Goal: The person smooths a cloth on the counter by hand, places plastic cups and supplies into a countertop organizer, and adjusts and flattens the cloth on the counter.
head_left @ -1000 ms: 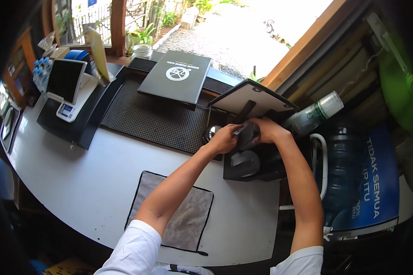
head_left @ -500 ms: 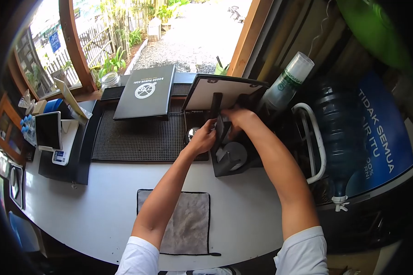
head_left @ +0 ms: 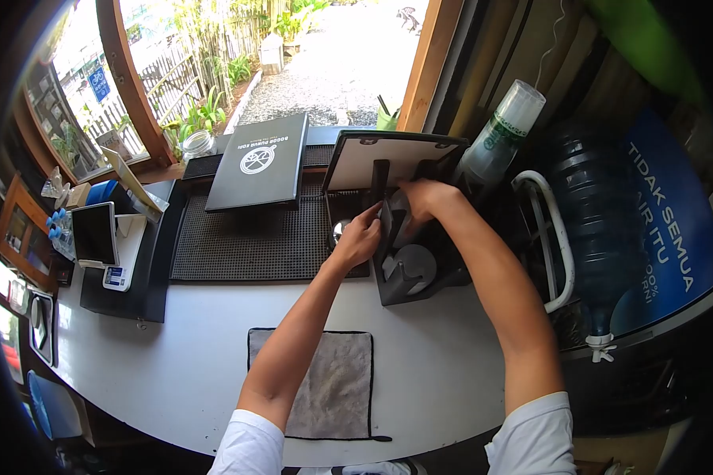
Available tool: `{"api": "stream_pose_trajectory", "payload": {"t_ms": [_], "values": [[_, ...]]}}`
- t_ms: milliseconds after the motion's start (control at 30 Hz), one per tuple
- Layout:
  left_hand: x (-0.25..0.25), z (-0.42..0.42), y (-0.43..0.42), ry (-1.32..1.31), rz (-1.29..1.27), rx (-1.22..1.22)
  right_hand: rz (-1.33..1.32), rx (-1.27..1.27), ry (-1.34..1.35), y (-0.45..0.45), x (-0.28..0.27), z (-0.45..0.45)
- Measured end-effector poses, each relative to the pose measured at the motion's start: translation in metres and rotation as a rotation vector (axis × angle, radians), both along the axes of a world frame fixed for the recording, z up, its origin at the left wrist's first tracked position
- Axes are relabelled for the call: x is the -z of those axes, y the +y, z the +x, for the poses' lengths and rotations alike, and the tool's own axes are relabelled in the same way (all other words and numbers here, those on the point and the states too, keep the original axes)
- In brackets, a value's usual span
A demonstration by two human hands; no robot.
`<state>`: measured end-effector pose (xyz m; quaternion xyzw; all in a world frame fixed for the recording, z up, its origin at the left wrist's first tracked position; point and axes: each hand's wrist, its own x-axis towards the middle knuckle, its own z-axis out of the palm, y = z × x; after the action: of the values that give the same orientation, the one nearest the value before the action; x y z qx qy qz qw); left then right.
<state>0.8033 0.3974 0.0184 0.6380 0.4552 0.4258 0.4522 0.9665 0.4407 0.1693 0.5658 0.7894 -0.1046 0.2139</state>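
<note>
A black compartment holder stands toward the right of the counter, with a grey round disc upright in its front slot. My left hand is closed on the holder's left upright wall, fingers at its top edge. My right hand reaches down into the rear part of the holder. Its fingers are partly hidden there, so whether they grip anything does not show. Behind both hands leans a dark-framed board with a pale back. A shiny round metal thing sits just left of my left hand.
A grey cloth lies on the white counter. A black menu folder rests over the black rubber mat. At left is a tablet. Stacked plastic cups and a large water bottle stand at right.
The view has shifted slightly, so everything sits a little farther right. My right hand has moved slightly within the holder; my left hand keeps its place on the holder's wall.
</note>
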Motion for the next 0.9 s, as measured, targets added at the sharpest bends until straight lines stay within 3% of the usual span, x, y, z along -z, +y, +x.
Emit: {"api": "stream_pose_trajectory", "payload": {"t_ms": [167,467,567,767,900], "values": [[-0.011,-0.003,-0.002,0.109,-0.144,0.012,0.076,0.036,-0.046,0.002,0.017,0.005],[-0.008,-0.002,0.005,0.041,-0.175,0.045,0.06,0.101,0.086,-0.002,0.003,0.009],[-0.014,0.004,-0.007,0.031,0.057,-0.102,0.03,0.091,0.12,0.001,0.002,0.014],[-0.028,0.0,-0.015,0.047,-0.081,-0.03,0.033,0.02,0.164,0.006,-0.006,0.017],[-0.009,0.0,-0.003,-0.041,-0.022,-0.074,0.073,0.039,0.138,0.009,-0.011,0.014]]}}
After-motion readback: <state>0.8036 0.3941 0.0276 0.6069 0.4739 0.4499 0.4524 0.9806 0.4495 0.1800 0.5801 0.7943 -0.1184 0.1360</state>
